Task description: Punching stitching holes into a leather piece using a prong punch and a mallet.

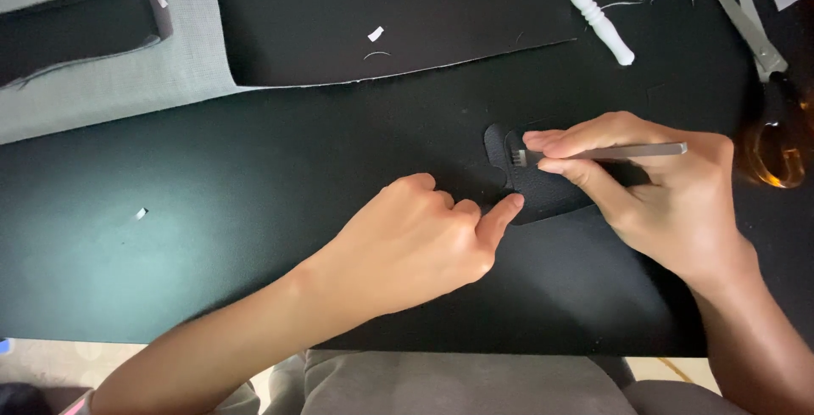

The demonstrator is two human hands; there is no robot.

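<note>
Leather piece (543, 190) under punching: right hand (670, 194) grips the pronged chisel (593, 154) on it, left hand (424, 245) curled, fingertip pinning its edge; next needs steady alignment.

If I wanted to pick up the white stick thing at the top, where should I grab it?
Probably the white turned handle is best gripped on its long, straight middle, coming from above with fingers across it. It lies flat and slanted on the black mat, its knobbly end pointing toward the right hand. The scissors lie off to one side, so nothing seems to block it.
</note>
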